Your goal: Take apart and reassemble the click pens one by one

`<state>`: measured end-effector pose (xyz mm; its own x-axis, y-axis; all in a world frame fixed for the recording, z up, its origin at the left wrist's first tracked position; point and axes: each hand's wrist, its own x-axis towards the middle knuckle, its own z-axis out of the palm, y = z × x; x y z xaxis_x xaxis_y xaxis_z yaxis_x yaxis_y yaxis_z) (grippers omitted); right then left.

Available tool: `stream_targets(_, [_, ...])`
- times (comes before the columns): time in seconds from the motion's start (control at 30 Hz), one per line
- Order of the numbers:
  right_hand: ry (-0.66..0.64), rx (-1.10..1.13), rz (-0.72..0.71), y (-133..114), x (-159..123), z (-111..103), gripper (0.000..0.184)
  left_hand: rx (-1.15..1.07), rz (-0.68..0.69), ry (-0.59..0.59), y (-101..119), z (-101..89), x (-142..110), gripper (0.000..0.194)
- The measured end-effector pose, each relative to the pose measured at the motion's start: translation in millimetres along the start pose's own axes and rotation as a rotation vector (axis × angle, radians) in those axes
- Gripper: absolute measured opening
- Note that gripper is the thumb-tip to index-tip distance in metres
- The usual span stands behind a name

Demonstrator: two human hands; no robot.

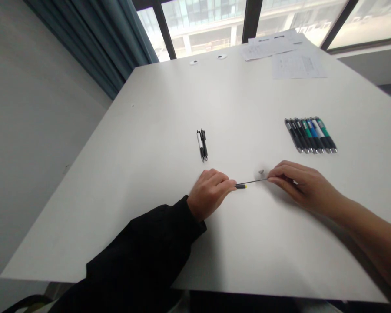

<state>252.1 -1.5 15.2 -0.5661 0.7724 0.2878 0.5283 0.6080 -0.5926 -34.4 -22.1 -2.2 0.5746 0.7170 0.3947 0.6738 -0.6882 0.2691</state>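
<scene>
Head view: the left hand's (211, 194) fingers are clamped on a black piece with a yellow end (241, 186) and, apparently, one end of a thin rod (252, 181); the right hand's (301, 184) fingers pinch its other end over the tabletop (117, 174). Work seems partway: these parts and a small metal bit (261, 171) are separate, while two pens (204, 145) and a row of pens (309, 135) look whole.

We are seeing a yellow-tipped black tube (240, 186), a white surface (150, 113), and black, green, blue and white pens (312, 134).
</scene>
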Motion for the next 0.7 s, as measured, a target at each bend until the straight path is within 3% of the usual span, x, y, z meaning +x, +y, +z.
stream_targets(0.13, [-0.024, -0.017, -0.003, 1.3, -0.6, -0.7, 0.011, 0.014, -0.032, 0.061, -2.4, -1.6, 0.5, 0.019])
stream_targets(0.33, [-0.036, -0.085, 0.043, 19.7, -5.7, -7.9, 0.017, 0.011, -0.145, 0.085, -29.9, -3.4, -3.7, 0.019])
stream_targets(0.7, [-0.056, -0.076, 0.017, 29.8, -6.9, -2.1, 0.019, -0.096, -0.106, 0.042, -45.0, 1.2, -8.1, 0.014])
